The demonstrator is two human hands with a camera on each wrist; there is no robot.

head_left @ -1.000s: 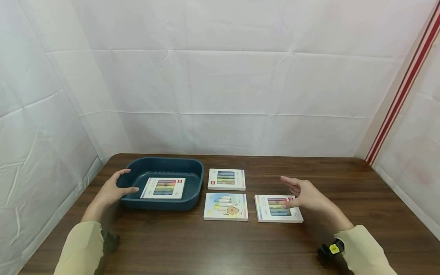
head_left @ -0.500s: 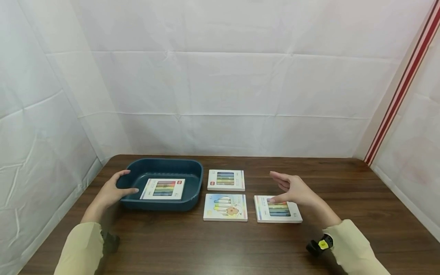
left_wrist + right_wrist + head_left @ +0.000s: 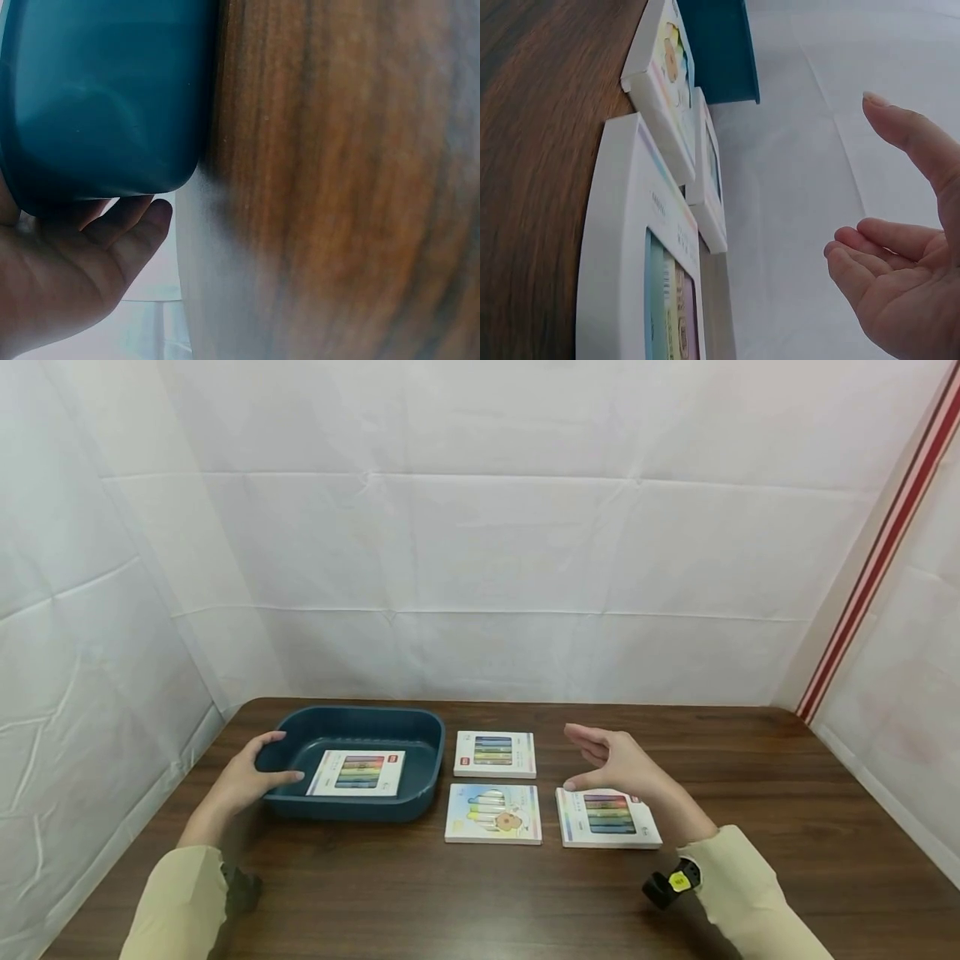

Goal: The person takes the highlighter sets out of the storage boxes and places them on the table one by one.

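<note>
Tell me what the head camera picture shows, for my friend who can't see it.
A person's left hand grips the rim of a blue tray holding one crayon box. Their open right hand hovers over another box, near two more boxes on a brown table.

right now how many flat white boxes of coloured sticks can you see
4. One lies in the dark teal plastic tray at; three lie on the brown wooden table: rear, front, picture side up, and rightmost under the right hand.
</note>
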